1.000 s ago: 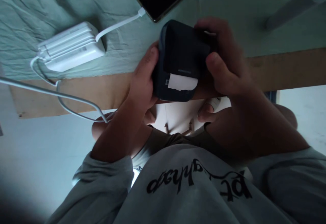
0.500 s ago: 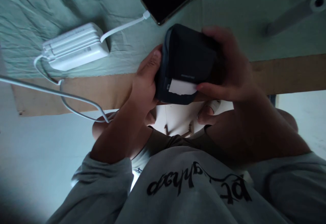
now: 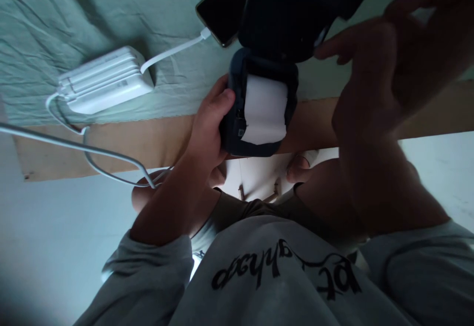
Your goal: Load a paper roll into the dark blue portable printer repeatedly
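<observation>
Small dark printer (image 3: pixel 237 133) gripped by left hand (image 3: pixel 207 128) over bench (image 3: pixel 148 138) edge, lid (image 3: pixel 289 15) up, right hand (image 3: pixel 374 79) spread beside it; likely risk: exposed paper roll (image 3: pixel 264 108) tipping out.

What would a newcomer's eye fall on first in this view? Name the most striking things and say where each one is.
The eye goes first to the small dark printer at the centre, its lid swung up so the white paper roll shows inside. The left hand grips its side, while the right hand hangs open beside the lid. To the left, a white power bank lies on the green cloth, cabled to a phone.
</observation>
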`<state>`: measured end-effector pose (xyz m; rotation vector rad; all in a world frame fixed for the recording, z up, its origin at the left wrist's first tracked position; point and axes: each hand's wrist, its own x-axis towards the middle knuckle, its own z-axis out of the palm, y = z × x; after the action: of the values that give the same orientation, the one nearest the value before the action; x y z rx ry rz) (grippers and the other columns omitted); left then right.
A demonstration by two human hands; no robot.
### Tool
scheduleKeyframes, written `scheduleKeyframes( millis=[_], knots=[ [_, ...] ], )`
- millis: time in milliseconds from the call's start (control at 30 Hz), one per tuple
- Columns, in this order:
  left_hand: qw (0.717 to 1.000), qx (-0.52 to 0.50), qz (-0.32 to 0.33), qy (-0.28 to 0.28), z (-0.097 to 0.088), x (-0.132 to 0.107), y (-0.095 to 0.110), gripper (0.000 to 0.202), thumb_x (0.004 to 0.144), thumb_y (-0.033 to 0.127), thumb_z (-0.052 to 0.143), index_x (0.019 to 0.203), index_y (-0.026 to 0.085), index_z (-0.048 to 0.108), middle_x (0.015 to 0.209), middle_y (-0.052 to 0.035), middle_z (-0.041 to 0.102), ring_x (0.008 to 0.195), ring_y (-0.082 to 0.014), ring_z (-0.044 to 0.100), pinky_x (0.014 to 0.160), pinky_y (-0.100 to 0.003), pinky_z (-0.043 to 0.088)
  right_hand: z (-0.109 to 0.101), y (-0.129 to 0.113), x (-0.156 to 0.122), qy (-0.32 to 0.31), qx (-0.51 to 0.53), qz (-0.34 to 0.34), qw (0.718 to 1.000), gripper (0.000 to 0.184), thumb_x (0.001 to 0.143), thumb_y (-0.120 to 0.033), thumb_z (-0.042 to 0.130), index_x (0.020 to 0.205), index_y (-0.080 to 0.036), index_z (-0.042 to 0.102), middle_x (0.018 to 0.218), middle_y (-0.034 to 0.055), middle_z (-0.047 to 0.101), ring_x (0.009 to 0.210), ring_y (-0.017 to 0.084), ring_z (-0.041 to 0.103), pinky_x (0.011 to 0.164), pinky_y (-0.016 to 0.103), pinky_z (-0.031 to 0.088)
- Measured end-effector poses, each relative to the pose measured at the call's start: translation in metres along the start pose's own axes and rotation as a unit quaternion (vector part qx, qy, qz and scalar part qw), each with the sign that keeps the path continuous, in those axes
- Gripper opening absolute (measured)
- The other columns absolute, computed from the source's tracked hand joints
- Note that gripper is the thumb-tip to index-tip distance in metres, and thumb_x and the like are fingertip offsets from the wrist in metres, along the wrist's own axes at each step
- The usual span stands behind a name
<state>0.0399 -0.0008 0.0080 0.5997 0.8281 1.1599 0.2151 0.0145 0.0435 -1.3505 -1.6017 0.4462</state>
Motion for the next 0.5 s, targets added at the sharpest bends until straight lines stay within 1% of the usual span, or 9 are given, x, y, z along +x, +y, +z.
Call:
scheduleKeyframes(
  millis=[33, 67, 100, 133, 200, 300, 400, 433, 500],
  knots=[
    [1.0, 0.001, -0.004, 0.004, 0.0, 0.0, 0.0, 0.02, 0.079, 0.036, 0.055, 0.084, 0.017, 0.056, 0.073, 0.0015, 0.058, 0.069, -0.008, 0.056, 0.063, -0.02, 0.047, 0.005, 0.004, -0.001, 0.047, -0.024, -0.029, 0.998, 0.024, 0.084, -0.035, 0.047, 0.085, -0.011, 0.05, 0.09, 0.002, 0.05, 0.071, 0.0, 0.051, 0.066, 0.015, 0.043],
    [1.0, 0.005, -0.007, 0.009, 0.001, -0.001, -0.001, 0.021, 0.079, 0.037, 0.055, 0.084, 0.018, 0.057, 0.073, 0.0014, 0.058, 0.068, -0.0079, 0.056, 0.062, -0.02, 0.047, 0.009, 0.008, -0.002, 0.072, -0.05, -0.06, 0.994, 0.021, 0.083, -0.033, 0.049, 0.08, -0.011, 0.05, 0.082, 0.0008, 0.051, 0.069, 0.0, 0.05, 0.065, 0.015, 0.042],
    [1.0, 0.012, -0.008, 0.014, 0.001, -0.001, -0.001, 0.022, 0.079, 0.039, 0.055, 0.086, 0.018, 0.057, 0.074, 0.0012, 0.059, 0.069, -0.0079, 0.057, 0.062, -0.019, 0.048, 0.012, 0.012, -0.003, 0.069, -0.08, -0.094, 0.99, 0.02, 0.083, -0.032, 0.05, 0.077, -0.012, 0.051, 0.076, -0.0005, 0.052, 0.066, 0.0, 0.049, 0.063, 0.015, 0.04],
    [1.0, 0.022, -0.006, 0.018, 0.002, -0.002, -0.001, 0.023, 0.079, 0.039, 0.054, 0.088, 0.018, 0.057, 0.075, 0.0009, 0.059, 0.069, -0.0079, 0.057, 0.061, -0.019, 0.048, 0.014, 0.013, -0.004, 0.047, -0.111, -0.128, 0.984, 0.018, 0.082, -0.031, 0.051, 0.077, -0.014, 0.053, 0.073, -0.0019, 0.054, 0.063, 0.0, 0.048, 0.061, 0.015, 0.039],
    [0.999, 0.046, 0.001, 0.013, 0.003, -0.003, -0.001, 0.026, 0.08, 0.039, 0.053, 0.093, 0.017, 0.057, 0.078, 0.0, 0.059, 0.069, -0.0074, 0.057, 0.058, -0.018, 0.048, 0.015, 0.012, -0.006, -0.016, -0.16, -0.172, 0.972, 0.015, 0.082, -0.032, 0.05, 0.085, -0.019, 0.058, 0.077, -0.0045, 0.059, 0.061, 0.0, 0.048, 0.059, 0.016, 0.037],
    [0.999, 0.053, 0.007, -0.009, 0.003, -0.004, 0.002, 0.025, 0.08, 0.034, 0.052, 0.096, 0.014, 0.056, 0.078, -0.0003, 0.057, 0.068, -0.0057, 0.055, 0.056, -0.016, 0.047, 0.01, 0.002, -0.008, -0.106, -0.231, -0.18, 0.95, 0.022, 0.082, -0.036, 0.05, 0.101, -0.029, 0.06, 0.093, -0.0084, 0.064, 0.071, 0.004, 0.054, 0.058, 0.019, 0.033],
    [0.999, 0.032, 0.0, -0.029, 0.001, -0.003, 0.003, 0.023, 0.079, 0.033, 0.053, 0.091, 0.013, 0.055, 0.074, 0.0, 0.055, 0.068, -0.0062, 0.055, 0.059, -0.017, 0.047, 0.007, -0.006, -0.008, -0.151, -0.292, -0.169, 0.929, 0.024, 0.083, -0.041, 0.046, 0.101, -0.034, 0.061, 0.103, -0.0104, 0.062, 0.076, 0.004, 0.055, 0.055, 0.021, 0.027],
    [0.999, 0.025, -0.003, -0.032, -0.001, -0.002, 0.002, 0.022, 0.079, 0.033, 0.053, 0.089, 0.014, 0.055, 0.073, 0.0002, 0.055, 0.068, -0.0067, 0.055, 0.059, -0.018, 0.047, 0.007, -0.007, -0.009, -0.166, -0.309, -0.167, 0.922, 0.024, 0.084, -0.042, 0.045, 0.099, -0.035, 0.061, 0.101, -0.0102, 0.062, 0.074, 0.004, 0.054, 0.055, 0.021, 0.025],
    [0.999, 0.02, -0.002, -0.028, -0.003, -0.002, 0.002, 0.022, 0.078, 0.034, 0.053, 0.089, 0.015, 0.055, 0.074, 0.0005, 0.056, 0.068, -0.0074, 0.055, 0.059, -0.019, 0.047, 0.006, -0.008, -0.01, -0.184, -0.338, -0.161, 0.909, 0.025, 0.083, -0.046, 0.045, 0.099, -0.036, 0.061, 0.085, -0.0074, 0.062, 0.066, 0.004, 0.049, 0.055, 0.021, 0.021]
  ],
)
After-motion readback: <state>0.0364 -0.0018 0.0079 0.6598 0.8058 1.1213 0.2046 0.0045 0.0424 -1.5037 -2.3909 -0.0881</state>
